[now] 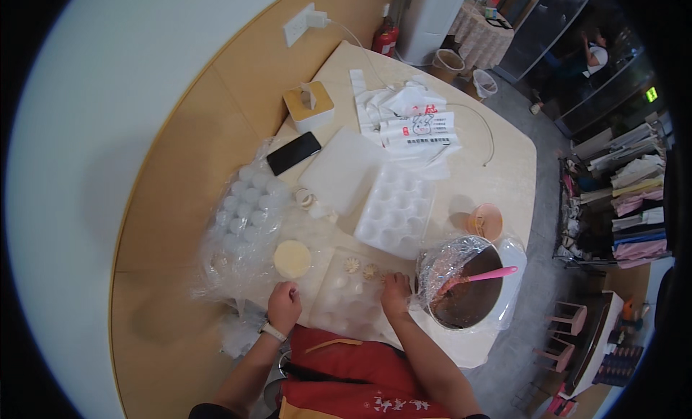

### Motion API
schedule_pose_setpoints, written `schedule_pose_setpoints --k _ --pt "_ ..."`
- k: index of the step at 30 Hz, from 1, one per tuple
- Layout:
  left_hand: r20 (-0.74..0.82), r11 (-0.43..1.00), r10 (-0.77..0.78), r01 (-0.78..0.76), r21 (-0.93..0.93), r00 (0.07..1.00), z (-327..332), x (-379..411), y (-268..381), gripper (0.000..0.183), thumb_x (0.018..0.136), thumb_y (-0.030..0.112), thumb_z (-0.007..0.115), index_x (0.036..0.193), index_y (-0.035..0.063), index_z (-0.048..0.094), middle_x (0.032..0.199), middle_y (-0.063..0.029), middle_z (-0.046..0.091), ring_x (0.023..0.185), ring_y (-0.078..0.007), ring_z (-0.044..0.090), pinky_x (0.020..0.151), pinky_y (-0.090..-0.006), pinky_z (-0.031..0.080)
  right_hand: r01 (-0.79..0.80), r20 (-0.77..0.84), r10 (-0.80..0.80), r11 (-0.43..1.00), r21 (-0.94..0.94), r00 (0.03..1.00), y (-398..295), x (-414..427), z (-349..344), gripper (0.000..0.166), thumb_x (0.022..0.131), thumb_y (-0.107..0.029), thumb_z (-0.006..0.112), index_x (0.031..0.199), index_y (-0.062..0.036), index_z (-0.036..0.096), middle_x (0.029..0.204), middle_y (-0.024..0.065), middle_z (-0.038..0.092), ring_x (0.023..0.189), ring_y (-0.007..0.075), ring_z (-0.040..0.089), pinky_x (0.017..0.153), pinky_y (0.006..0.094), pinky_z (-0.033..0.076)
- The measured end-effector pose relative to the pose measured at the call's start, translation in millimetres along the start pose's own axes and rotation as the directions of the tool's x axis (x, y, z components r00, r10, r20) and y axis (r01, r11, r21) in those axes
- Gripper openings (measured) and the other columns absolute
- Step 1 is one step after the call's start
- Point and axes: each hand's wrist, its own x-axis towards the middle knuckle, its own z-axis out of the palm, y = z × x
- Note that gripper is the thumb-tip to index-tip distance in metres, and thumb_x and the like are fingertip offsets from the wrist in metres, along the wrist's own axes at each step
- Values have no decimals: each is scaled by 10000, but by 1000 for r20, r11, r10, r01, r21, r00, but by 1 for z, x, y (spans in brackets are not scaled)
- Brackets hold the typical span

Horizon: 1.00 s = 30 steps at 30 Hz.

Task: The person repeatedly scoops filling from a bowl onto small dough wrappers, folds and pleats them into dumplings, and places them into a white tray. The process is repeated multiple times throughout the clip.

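My left hand point(285, 304) is curled just below a stack of round pale dough wrappers point(292, 259); whether anything is in its fingers cannot be told. My right hand point(396, 294) bends over the right side of a plastic tray with round hollows point(341, 311), its fingertips at the end of a short row of pleated dumplings point(370, 271). Right of it stands a metal pot point(470, 311), partly covered by cling film, with reddish filling and a pink-handled spatula point(492, 274) in it.
Farther off lie a white hollowed tray point(397, 211), a translucent sheet point(343, 170), a phone point(293, 153), a tissue box point(309, 105), printed plastic bags point(416, 127) and an orange cup point(485, 222). Film-wrapped trays point(248, 202) sit by the wall at left. A person point(594, 56) is beyond the glass.
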Motion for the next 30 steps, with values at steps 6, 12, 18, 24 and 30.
schedule_pose_setpoints --k 6,12,18,24,30 --pt "-15 947 97 -88 307 995 11 48 17 178 785 54 639 943 12 567 976 -166 548 940 -353 536 814 -430 469 -155 -48 164 977 149 985 -36 -1 -48 181 812 -96 614 988 -57 599 1010 172 538 979 387 518 831 465 452" --pt "164 831 70 -148 536 984 27 65 10 216 735 31 638 938 -4 573 983 -170 549 925 -345 555 786 -399 508 -271 384 146 916 296 912 -28 -51 -94 187 807 -110 643 976 -32 619 979 183 595 916 353 590 784 427 491" --pt "237 746 100 -230 625 966 29 63 15 247 698 14 626 937 -6 569 976 -168 549 902 -335 568 746 -378 533 -337 357 197 858 387 913 -15 -72 -115 110 801 -111 666 862 -22 642 838 147 629 718 293 628 659 391 511" --pt "282 749 142 -289 596 949 25 66 7 237 698 27 625 926 -2 569 965 -176 554 892 -345 577 743 -389 532 -362 369 204 827 430 907 -14 -76 -129 108 812 -124 658 860 -30 637 845 150 629 735 307 627 669 405 507" --pt "143 864 168 -216 454 975 14 73 -7 66 730 48 603 787 14 600 848 -169 597 816 -333 610 726 -436 510 -360 360 218 847 392 907 -12 -80 -138 114 819 -138 649 858 -33 633 853 150 624 747 326 621 690 422 504"
